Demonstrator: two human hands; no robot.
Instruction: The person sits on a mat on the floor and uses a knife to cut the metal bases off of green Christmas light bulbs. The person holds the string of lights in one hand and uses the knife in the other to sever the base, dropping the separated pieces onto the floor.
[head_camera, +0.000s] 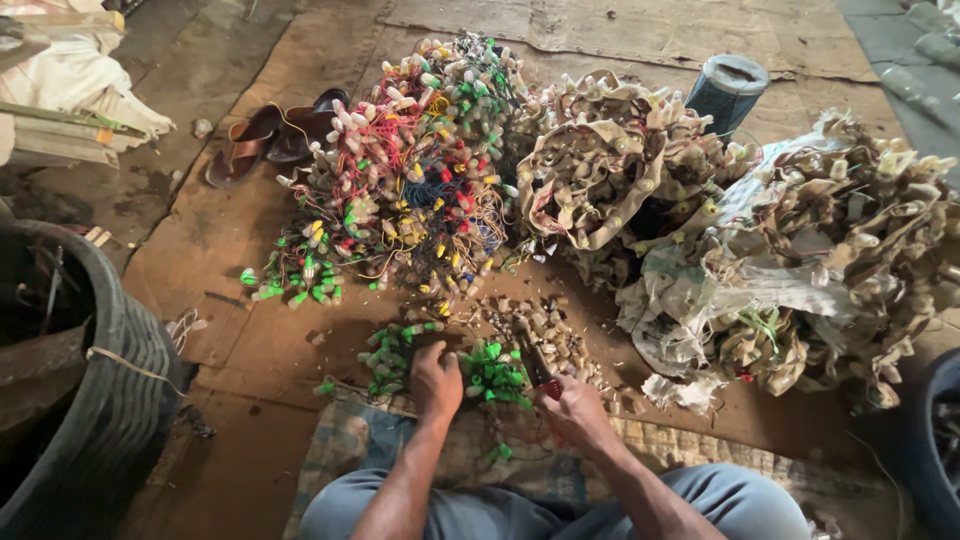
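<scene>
Working seated on the floor, the right hand (577, 408) is clenched on red-handled cutters (537, 372) while the left hand (437, 380) presses down on the green bulb holders (492, 372), just beside the blades. Judged risk: a slip nicks those fingers, since tangled wire (415, 190) crowds the cutting point.

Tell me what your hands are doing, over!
Left hand pressing green bulb strings. Right hand gripping red-handled cutter. Big wire pile just ahead.
</scene>
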